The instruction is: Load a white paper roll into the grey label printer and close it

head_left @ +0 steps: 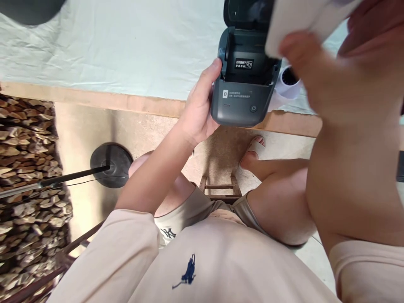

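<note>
Clasping the dark device by its left side, the left hand has it over the table's near edge, long axis pointing away from the person. Its uncovered compartment lies left of the right hand, which grips a blurred white item. The device looks smooth and round-cornered, lid raised at the far end, power button near front right.

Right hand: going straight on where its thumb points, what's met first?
Past the white item it holds, the right hand would probably meet the open lid of the dark device; depth is unclear, so it might pass above.
</note>
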Demonstrator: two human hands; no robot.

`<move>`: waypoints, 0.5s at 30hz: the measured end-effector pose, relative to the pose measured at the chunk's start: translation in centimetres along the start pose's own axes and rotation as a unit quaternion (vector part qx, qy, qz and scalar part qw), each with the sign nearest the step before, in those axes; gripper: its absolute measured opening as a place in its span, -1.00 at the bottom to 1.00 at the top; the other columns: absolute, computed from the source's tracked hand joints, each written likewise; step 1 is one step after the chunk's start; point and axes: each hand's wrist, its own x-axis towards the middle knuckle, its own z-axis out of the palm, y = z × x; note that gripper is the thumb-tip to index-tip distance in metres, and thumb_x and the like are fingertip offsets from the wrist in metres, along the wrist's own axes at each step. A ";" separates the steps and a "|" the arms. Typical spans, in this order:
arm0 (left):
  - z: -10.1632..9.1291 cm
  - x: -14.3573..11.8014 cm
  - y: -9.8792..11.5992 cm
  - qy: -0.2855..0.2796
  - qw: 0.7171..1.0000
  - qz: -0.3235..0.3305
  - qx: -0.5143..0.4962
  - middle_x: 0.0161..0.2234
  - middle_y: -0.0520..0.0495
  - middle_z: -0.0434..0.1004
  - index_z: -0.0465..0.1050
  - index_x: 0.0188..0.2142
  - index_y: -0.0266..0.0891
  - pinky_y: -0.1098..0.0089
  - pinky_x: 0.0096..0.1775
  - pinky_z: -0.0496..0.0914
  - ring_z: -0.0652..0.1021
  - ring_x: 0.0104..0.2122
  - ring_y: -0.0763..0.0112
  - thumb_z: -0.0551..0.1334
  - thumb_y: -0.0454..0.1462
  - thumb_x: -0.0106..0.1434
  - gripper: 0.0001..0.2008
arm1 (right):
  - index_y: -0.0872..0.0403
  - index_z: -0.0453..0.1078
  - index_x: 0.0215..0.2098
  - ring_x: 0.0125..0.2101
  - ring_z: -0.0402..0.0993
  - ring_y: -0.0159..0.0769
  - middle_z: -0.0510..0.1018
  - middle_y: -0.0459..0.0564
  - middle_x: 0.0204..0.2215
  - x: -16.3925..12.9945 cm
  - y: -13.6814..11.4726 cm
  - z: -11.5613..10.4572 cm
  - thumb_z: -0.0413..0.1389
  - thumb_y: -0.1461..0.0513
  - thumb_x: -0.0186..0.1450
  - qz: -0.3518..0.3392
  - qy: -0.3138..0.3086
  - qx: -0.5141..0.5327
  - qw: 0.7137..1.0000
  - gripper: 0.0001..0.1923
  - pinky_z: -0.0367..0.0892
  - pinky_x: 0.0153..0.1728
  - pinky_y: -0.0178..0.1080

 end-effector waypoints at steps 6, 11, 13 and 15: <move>0.7 -0.5 0.1 -0.026 0.999 0.015 -0.015 -0.18 -0.02 0.66 0.45 0.05 0.00 0.27 0.10 0.45 0.39 0.23 0.16 0.19 -0.08 0.27 -0.64 | -0.08 0.45 -0.04 -0.04 0.47 -0.12 0.54 -0.14 -0.24 -0.4 -3.3 1.1 0.01 0.16 0.21 -0.071 -0.126 -0.328 0.934 -0.64 0.30 0.03 0.02; 1.2 -0.7 0.4 -0.040 0.998 0.016 -0.052 -0.18 -0.01 0.66 0.47 0.02 -0.05 0.27 0.10 0.45 0.40 0.23 0.16 0.17 -0.12 0.29 -0.68 | 0.02 0.49 -0.28 -0.21 0.53 -0.23 0.52 -0.12 -0.39 -0.3 -3.1 1.4 0.00 0.10 0.26 -0.074 -0.094 -0.294 0.948 -0.73 0.36 -0.12 -0.10; 1.2 -0.8 0.6 -0.088 0.995 0.029 -0.047 -0.21 -0.06 0.65 0.53 -0.09 -0.12 0.25 0.06 0.47 0.44 0.19 0.14 0.01 -0.10 0.37 -0.64 | -0.01 0.48 -0.32 -0.17 0.53 -0.23 0.55 -0.16 -0.35 -0.8 -3.2 1.3 -0.03 0.05 0.31 -0.130 -0.108 -0.267 0.949 -0.70 0.36 -0.09 -0.05; 1.0 -0.9 0.6 -0.125 0.990 0.061 -0.021 -0.23 -0.08 0.63 0.53 -0.19 -0.17 0.27 0.00 0.49 0.51 0.10 0.14 -0.03 -0.11 0.39 -0.62 | -0.05 0.48 -0.25 -0.11 0.51 -0.19 0.57 -0.17 -0.34 -1.3 -3.3 1.3 -0.01 0.00 0.31 -0.176 -0.132 -0.243 0.945 -0.70 0.35 -0.06 0.02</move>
